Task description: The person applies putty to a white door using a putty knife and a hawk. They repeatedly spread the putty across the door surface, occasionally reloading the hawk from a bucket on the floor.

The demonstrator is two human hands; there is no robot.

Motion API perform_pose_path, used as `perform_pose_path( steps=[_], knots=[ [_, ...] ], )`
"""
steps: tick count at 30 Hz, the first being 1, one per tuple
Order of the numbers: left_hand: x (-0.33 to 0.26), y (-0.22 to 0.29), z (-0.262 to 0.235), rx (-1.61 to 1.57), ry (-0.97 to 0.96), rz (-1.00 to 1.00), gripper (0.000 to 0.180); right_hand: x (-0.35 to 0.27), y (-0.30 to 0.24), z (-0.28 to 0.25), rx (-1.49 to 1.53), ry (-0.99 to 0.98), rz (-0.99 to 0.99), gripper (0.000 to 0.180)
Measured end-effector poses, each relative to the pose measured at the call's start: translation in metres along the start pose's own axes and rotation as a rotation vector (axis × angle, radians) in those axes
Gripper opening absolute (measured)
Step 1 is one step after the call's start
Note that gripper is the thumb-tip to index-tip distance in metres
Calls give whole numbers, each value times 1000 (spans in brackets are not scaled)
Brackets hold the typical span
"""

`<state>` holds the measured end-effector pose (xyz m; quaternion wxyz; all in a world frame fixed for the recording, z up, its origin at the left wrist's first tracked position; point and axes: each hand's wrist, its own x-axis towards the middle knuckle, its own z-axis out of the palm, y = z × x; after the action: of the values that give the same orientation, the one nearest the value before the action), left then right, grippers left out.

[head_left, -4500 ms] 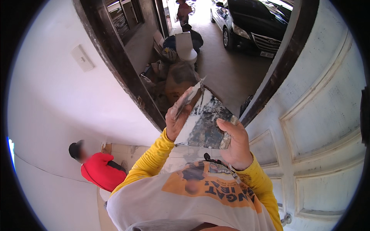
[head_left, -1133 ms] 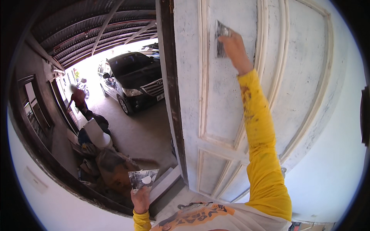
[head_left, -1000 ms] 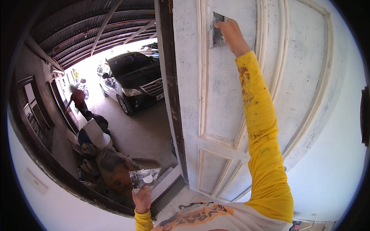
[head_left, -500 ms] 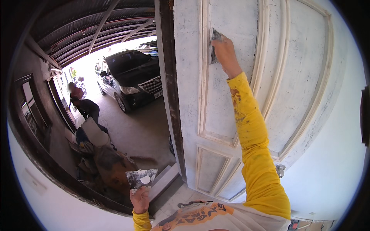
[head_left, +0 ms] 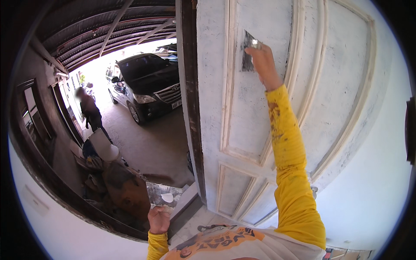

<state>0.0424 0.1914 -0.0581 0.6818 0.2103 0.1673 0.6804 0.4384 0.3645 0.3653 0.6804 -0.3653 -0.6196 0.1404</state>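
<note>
While a flat scraper [head_left: 248, 63] is pinched by the right hand [head_left: 263, 63] at the white door [head_left: 255, 108], a plate [head_left: 156, 191] with white paste [head_left: 167, 197] is gripped at its lower edge by the left hand [head_left: 159, 219]; both tools seem light, stiff, best held there.

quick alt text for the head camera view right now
A person's right hand holds a flat blade at a white panelled door while the left hand holds a flat plate with a white dab. Outside, another person stands near a black car.
</note>
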Motion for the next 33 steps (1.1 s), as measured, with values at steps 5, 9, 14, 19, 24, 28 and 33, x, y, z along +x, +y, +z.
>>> perform_pose_path(
  steps=[5, 9, 14, 19, 24, 28, 33],
  knots=[
    [4, -10, -27, -56, -70, -27, 19, 17, 0, 19, 9, 49, -62, 30],
    [-2, -10, -33, -63, -85, -24, 20, 3, 19, 6, 30, -13, -58, 27],
    [-2, -3, -24, -48, -48, -7, 20, 17, 40, 24, -278, 115, -242, 35],
    [-7, 3, -2, 23, 68, 43, 16, 25, 30, 57, -796, 130, -239, 53],
    [-11, 2, -33, -91, -30, -43, 13, 20, 42, 34, -880, 42, -330, 55],
    [-2, 2, -33, 28, 66, 4, 12, -23, 39, 13, -496, -82, -341, 48],
    [7, 2, 4, -43, -55, -45, 17, -1, 12, 5, -86, 18, -42, 33]
  ],
)
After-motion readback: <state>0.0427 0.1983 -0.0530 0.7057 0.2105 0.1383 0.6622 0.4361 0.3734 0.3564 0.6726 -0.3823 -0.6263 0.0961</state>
